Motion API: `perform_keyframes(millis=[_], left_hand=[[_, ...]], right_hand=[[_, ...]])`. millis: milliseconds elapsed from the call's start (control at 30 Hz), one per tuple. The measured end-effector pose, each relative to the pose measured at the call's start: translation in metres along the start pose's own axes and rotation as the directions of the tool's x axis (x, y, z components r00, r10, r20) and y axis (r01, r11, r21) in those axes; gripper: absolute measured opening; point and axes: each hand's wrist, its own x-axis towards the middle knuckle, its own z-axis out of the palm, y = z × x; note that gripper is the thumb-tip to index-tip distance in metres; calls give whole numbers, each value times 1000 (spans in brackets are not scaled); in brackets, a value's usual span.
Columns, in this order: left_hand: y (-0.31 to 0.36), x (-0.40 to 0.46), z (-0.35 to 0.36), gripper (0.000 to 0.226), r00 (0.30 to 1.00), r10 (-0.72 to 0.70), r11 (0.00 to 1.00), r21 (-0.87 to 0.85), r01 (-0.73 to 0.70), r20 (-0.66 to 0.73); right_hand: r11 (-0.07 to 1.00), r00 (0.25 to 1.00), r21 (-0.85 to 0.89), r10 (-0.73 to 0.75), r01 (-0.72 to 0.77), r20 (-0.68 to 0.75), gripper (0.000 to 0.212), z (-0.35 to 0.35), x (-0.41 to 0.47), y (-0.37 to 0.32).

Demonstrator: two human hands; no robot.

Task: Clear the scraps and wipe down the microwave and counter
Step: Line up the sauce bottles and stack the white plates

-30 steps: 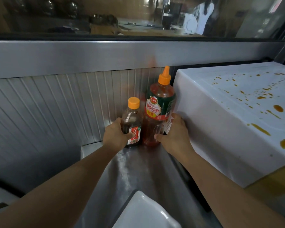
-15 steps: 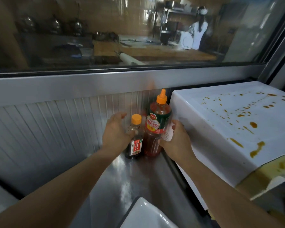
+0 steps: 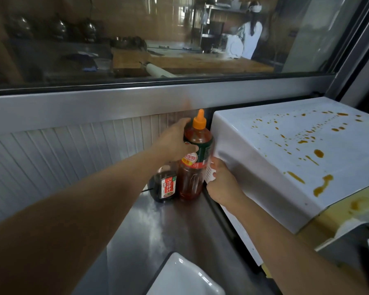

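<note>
1. Head view: the white microwave [image 3: 285,158] stands on the steel counter [image 3: 170,226] at the right, its top spattered with orange-brown sauce drops [image 3: 319,153]. Both hands reach to the gap just left of it.
2. The left hand [image 3: 175,143] wraps the shoulder of the tall red sauce bottle [image 3: 195,165], thumb lying across the front above the label, fingers curled round the back.
3. The right hand [image 3: 221,182] is at the bottle's lower right side, squeezed between the bottle and the microwave's left wall, fingers bent against the label; how firmly it grips I cannot tell.
4. A shorter dark bottle [image 3: 165,184] with a red label stands touching the tall bottle on its left, under the left forearm, which hides its cap.
5. Behind the bottles runs a ribbed white wall panel [image 3: 62,158] under a steel sill [image 3: 115,103] and a window.
6. A white dish [image 3: 185,277] is cut off by the bottom edge.
7. The microwave's front is out of frame at the right; a yellowish smeared edge [image 3: 349,211] shows below its top.
</note>
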Motion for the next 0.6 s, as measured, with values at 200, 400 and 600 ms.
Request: perform_keyframes(millis=[200, 400, 600], left_hand=[[-2, 10, 6, 74, 1000, -19, 999, 34, 18, 18], [-1, 10, 10, 74, 995, -29, 985, 167, 45, -98], [5, 8, 14, 72, 973, -58, 966, 232, 111, -226]], right_hand=[[1000, 999, -24, -16, 17, 37, 63, 1, 9, -1], [988, 997, -149, -22, 33, 73, 55, -2, 18, -7], [994, 993, -105, 32, -19, 115, 70, -9, 21, -13]])
